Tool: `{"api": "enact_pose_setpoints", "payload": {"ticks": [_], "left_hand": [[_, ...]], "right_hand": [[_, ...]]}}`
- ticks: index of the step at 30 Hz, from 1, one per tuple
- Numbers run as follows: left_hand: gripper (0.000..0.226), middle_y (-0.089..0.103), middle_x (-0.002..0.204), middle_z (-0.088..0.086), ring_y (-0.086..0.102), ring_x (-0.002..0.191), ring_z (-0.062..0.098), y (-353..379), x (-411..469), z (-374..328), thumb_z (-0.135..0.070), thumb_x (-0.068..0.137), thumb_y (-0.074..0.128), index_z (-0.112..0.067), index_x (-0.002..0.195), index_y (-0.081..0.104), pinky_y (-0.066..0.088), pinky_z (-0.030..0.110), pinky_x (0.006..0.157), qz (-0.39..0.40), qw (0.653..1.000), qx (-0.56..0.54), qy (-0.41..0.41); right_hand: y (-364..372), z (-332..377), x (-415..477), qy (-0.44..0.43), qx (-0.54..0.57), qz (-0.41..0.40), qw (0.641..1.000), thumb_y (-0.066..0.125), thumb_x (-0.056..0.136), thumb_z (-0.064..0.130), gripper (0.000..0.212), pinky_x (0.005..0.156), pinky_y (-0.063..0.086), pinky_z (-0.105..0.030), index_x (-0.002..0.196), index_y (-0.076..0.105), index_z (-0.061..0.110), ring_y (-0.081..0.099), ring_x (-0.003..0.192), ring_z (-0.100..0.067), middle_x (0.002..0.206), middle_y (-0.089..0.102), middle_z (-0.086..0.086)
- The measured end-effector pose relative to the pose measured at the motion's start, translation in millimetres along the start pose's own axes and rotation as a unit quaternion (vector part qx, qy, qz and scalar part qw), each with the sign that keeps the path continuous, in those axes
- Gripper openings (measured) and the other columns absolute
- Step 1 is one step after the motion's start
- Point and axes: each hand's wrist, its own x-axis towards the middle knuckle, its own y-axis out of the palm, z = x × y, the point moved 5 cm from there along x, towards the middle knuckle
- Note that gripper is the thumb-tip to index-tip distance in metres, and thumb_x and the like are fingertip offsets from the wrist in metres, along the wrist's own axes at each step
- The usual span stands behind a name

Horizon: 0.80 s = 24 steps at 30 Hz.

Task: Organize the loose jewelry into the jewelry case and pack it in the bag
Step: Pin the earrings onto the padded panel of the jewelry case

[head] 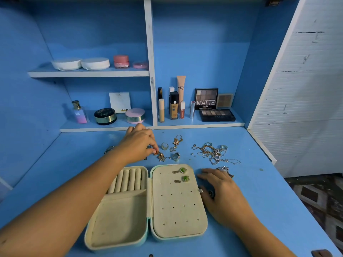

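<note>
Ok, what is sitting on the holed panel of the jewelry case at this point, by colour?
Green earrings: 2
Small brownish pieces: 2
Total: 4, all near the far edge of the holed panel of the open jewelry case.
Not counted: the gold piece the left hand pinches on the desk.

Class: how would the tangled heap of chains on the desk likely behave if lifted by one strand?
Probably floppy: the chains lie in limp loops. Likely to rise as one clump, since strands cross. A ring beside them might get dragged.
</note>
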Motion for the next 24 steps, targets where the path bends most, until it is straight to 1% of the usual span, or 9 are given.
{"api": "enact_pose_setpoints", "payload": {"ticks": [5, 9, 11, 14, 16, 19, 21, 23, 24], "left_hand": [[0.01, 0.058, 0.105, -0.017, 0.04, 0.111, 0.013, 0, -4, 2, -0.037, 0.086, 0.067, -0.039, 0.093, 0.074, 0.028, 0.034, 0.09, -0.031, 0.998, -0.05, -0.025], [0.009, 0.069, 0.096, -0.014, 0.056, 0.098, 0.008, -7, -11, 6, -0.025, 0.082, 0.073, -0.034, 0.082, 0.074, 0.046, 0.036, 0.091, -0.082, 0.971, -0.21, -0.077], [0.012, 0.072, 0.093, -0.014, 0.063, 0.094, 0.004, -13, -18, 4, -0.021, 0.082, 0.073, -0.033, 0.078, 0.073, 0.051, 0.032, 0.086, -0.094, 0.955, -0.265, -0.097], [0.018, 0.074, 0.093, -0.016, 0.064, 0.09, -0.005, -23, -36, -8, -0.017, 0.083, 0.073, -0.032, 0.074, 0.069, 0.045, 0.015, 0.073, -0.092, 0.942, -0.305, -0.103], [0.016, 0.074, 0.09, -0.019, 0.065, 0.088, -0.008, -28, -52, -20, -0.015, 0.084, 0.071, -0.027, 0.074, 0.068, 0.046, 0.015, 0.072, -0.076, 0.936, -0.329, -0.1], [0.017, 0.074, 0.082, -0.017, 0.068, 0.083, 0.002, -32, -77, -39, -0.014, 0.083, 0.071, -0.027, 0.072, 0.067, 0.053, 0.029, 0.077, -0.048, 0.932, -0.348, -0.087], [0.017, 0.073, 0.077, -0.013, 0.069, 0.075, 0.011, -31, -89, -51, -0.015, 0.083, 0.072, -0.028, 0.072, 0.067, 0.056, 0.036, 0.072, -0.028, 0.932, -0.354, -0.079], [0.014, 0.071, 0.077, -0.011, 0.066, 0.069, 0.018, -28, -95, -63, -0.019, 0.083, 0.072, -0.03, 0.076, 0.068, 0.056, 0.038, 0.069, -0.01, 0.938, -0.341, -0.065], [0.012, 0.07, 0.078, -0.012, 0.065, 0.067, 0.018, -27, -97, -69, -0.021, 0.084, 0.071, -0.031, 0.078, 0.069, 0.055, 0.035, 0.068, 0.005, 0.943, -0.329, -0.057]], "right_hand": [[1, -1, 0, -0.006, 0.002, 0.001, 1.0, 0.057, 0.083, 0.029, 0.035, 0.098, 0.029, -0.016, 0.116, 0.065, 0.021, 0.049, 0.117, -0.012, 0.125, 0.058, 0.008], [1, -2, -1, -0.011, 0.003, -0.002, 1.0, 0.06, 0.085, 0.026, 0.034, 0.098, 0.027, -0.014, 0.118, 0.065, 0.021, 0.047, 0.118, -0.011, 0.126, 0.057, 0.008], [2, -2, -1, -0.014, 0.006, -0.004, 1.0, 0.061, 0.085, 0.026, 0.033, 0.098, 0.027, -0.014, 0.117, 0.065, 0.021, 0.047, 0.119, -0.011, 0.126, 0.057, 0.008], [3, -2, 0, -0.016, 0.012, -0.009, 1.0, 0.061, 0.086, 0.025, 0.031, 0.098, 0.028, -0.015, 0.116, 0.065, 0.02, 0.047, 0.119, -0.012, 0.125, 0.058, 0.007], [2, -2, 0, -0.022, 0.026, -0.012, 0.999, 0.056, 0.087, 0.023, 0.029, 0.095, 0.032, -0.017, 0.114, 0.066, 0.02, 0.05, 0.114, -0.014, 0.12, 0.06, 0.007], [0, -1, -2, -0.035, 0.061, -0.026, 0.997, 0.046, 0.087, 0.022, 0.029, 0.087, 0.04, -0.019, 0.108, 0.067, 0.02, 0.054, 0.101, -0.011, 0.105, 0.063, 0.01], [-3, 1, -4, -0.03, 0.09, -0.035, 0.995, 0.042, 0.088, 0.023, 0.029, 0.083, 0.041, -0.015, 0.104, 0.067, 0.021, 0.053, 0.094, -0.004, 0.098, 0.062, 0.014], [-8, 3, -6, -0.025, 0.121, -0.039, 0.992, 0.039, 0.089, 0.028, 0.03, 0.079, 0.038, -0.009, 0.097, 0.067, 0.022, 0.053, 0.09, 0.0, 0.092, 0.06, 0.017], [-10, 5, -8, -0.03, 0.13, -0.038, 0.99, 0.039, 0.089, 0.033, 0.03, 0.077, 0.038, -0.01, 0.093, 0.067, 0.023, 0.053, 0.089, -0.001, 0.09, 0.06, 0.017]]}}
